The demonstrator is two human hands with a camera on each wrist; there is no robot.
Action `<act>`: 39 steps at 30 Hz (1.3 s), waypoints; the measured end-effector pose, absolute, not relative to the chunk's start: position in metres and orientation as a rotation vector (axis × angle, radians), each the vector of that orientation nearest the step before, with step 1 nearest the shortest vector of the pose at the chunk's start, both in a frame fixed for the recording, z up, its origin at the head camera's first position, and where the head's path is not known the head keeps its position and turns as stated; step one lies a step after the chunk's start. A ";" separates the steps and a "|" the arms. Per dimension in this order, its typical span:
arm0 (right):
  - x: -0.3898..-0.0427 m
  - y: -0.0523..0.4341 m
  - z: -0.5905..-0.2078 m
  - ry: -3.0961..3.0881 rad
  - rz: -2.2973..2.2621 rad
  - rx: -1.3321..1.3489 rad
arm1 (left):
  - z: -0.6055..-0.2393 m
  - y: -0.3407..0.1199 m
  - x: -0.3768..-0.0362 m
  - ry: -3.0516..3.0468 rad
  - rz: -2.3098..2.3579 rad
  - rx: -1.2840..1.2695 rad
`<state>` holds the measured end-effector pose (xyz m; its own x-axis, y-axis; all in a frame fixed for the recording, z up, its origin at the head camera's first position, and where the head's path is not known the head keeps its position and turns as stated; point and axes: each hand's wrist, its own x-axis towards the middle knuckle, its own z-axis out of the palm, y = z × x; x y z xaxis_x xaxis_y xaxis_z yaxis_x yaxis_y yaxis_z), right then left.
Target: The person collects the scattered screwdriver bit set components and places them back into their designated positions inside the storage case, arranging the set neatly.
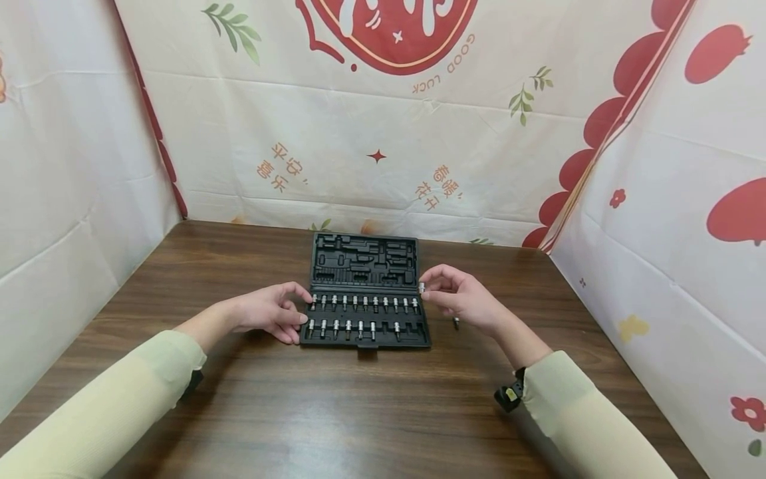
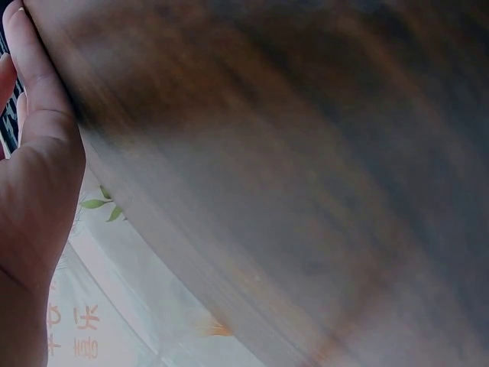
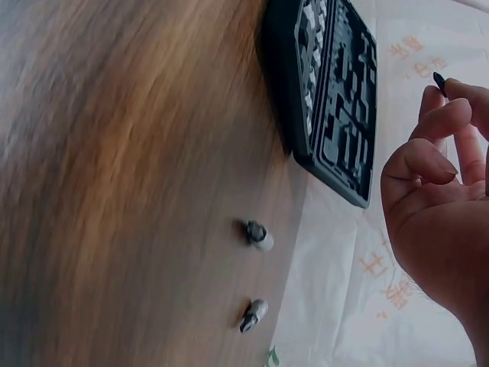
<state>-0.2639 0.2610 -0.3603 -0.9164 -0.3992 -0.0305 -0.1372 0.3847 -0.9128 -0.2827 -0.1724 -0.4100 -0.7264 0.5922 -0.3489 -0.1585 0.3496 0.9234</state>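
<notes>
left hand: fingers relaxed, resting against left edge of bit case
right hand: pinching a bit at case's right edge
loose bits: on surface, just beside right hand

Item: dark wood-grain worktop under my hands. Item: cream cloth backdrop beyond my hands and on both sides, printed with red emblem, green leaf sprigs, orange characters, red flowers.
</notes>
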 end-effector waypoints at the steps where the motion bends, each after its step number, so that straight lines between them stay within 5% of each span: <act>1: -0.264 0.259 -0.360 2.400 -1.539 -0.476 | -0.410 -0.173 -0.283 1.946 1.435 0.377; 39: -0.255 0.210 -0.386 2.466 -1.212 -0.607 | -0.408 -0.173 -0.281 1.938 1.436 0.384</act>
